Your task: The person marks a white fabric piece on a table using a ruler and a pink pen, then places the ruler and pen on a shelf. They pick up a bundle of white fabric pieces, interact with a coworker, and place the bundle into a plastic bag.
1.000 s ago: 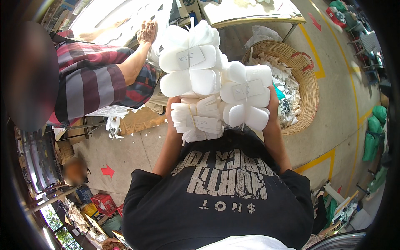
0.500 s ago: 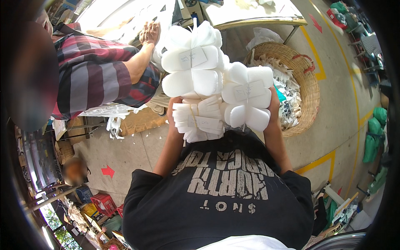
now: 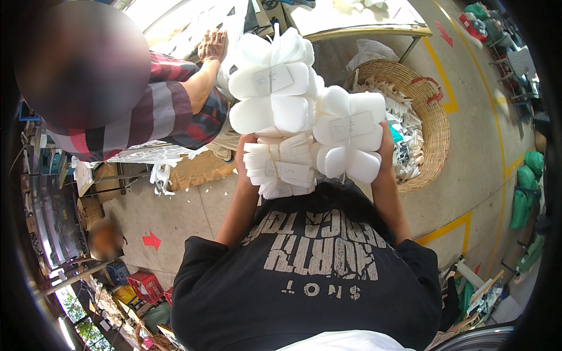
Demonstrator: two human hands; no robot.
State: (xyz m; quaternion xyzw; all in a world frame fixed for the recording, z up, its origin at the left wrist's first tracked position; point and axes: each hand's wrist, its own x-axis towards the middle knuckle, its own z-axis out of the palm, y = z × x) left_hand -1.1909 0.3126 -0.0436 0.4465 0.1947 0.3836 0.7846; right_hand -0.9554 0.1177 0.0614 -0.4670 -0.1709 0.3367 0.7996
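Note:
Between my hands, against my body, I carry a pile of white bundles. A tall bundle of rounded white pads (image 3: 270,82), tied at its middle with a paper slip under the tie, tops the left side. Below it sits a bundle of thin white strips (image 3: 280,167) with a yellowish band and a slip. Similar rounded pads form a tied bundle (image 3: 349,131) on the right. My left hand (image 3: 248,153) grips the strip bundle's outer side. My right hand (image 3: 386,143) presses the right bundle's outer side. Most fingers of both hands are hidden by the bundles.
Ahead to the right stands a wicker basket (image 3: 438,137) of white scraps. A white-topped table (image 3: 351,26) lies beyond. At left, a co-worker in a plaid shirt (image 3: 167,108) rests a hand on a bright worktable (image 3: 181,20). Green bags (image 3: 520,207) line the right side.
The co-worker's head and upper body have leaned right and forward over the worktable. My bundles have shifted very slightly to the right; my grip looks the same.

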